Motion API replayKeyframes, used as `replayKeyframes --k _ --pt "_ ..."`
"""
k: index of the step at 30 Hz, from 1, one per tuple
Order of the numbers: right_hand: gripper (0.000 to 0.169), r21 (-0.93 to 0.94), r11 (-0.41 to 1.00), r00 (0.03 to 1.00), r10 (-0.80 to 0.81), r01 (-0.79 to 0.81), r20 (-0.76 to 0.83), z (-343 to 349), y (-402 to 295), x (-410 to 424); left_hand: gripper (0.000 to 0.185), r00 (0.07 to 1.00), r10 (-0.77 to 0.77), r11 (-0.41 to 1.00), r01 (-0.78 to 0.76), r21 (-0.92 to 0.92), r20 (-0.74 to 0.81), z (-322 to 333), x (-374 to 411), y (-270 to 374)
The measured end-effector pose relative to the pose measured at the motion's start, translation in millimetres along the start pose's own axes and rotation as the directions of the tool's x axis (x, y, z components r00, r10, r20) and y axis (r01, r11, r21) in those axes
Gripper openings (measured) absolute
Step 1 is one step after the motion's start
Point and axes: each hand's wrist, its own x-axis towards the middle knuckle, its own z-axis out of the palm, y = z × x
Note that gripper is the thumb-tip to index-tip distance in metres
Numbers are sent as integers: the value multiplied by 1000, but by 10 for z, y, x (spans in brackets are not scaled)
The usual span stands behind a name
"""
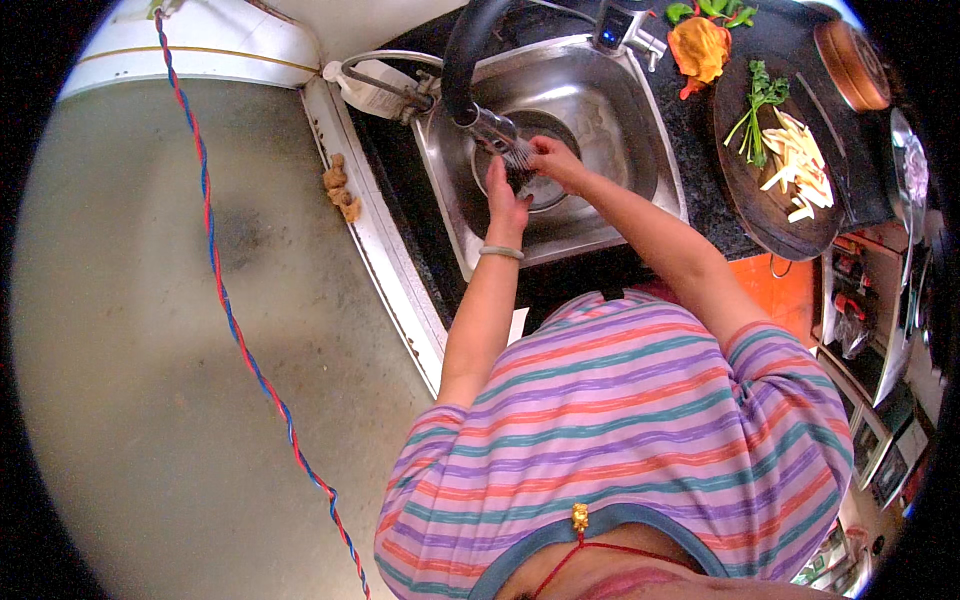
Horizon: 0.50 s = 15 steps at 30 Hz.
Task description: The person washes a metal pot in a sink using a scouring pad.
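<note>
Both hands are inside a stainless-steel sink [667,169], under a metal spray head [495,131] on a thick black hose [465,60]. Water [519,157] fans out of the head between them. My left hand [510,201], below a pale bangle [501,252], is raised on the near side of the stream with its thumb side up. My right hand [559,163] reaches in from the right, fingertips at the water. Something dark shows between the hands; whether either one holds it is unclear. Part of a round basin [574,139] sits beneath them.
Right of the sink, a dark cutting board [739,199] carries leafy herbs [761,97] and pale cut strips [799,161]. Green peppers [712,10] and a crumpled orange item [701,52] lie behind. A white bottle [371,90] stands left; ginger [341,187] rests on the ledge.
</note>
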Motion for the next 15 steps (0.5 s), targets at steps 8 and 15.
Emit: replayKeyframes --k 8,15 --pt "17 12 998 998 -62 63 -26 31 -262 -195 29 959 -63 995 83 -62 277 35 459 -143" --pt "30 -372 906 950 -275 204 -150 -64 -242 -67 27 973 -144 987 154 -45 180 347 229 59"
